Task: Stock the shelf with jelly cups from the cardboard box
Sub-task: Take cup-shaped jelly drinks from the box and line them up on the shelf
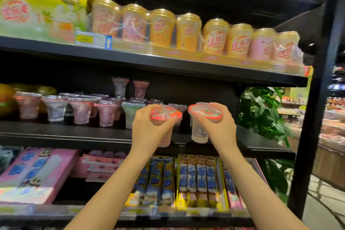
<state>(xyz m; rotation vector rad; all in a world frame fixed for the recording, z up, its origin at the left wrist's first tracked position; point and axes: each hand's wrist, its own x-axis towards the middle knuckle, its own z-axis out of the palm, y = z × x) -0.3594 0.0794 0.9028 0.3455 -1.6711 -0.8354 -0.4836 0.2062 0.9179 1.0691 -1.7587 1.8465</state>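
My left hand grips a pink jelly cup with a red-rimmed lid, held in front of the middle shelf. My right hand grips a clear whitish jelly cup with the same red rim, just right of the other. Both cups hang level with the shelf's front edge. A row of several jelly cups stands on that shelf to the left, with two more stacked on top. The cardboard box is out of view.
The shelf above holds a row of wrapped milk-tea cups and yellow multipacks. Below lie pink boxes and snack packs. A black upright post bounds the shelving on the right, with a green plant behind.
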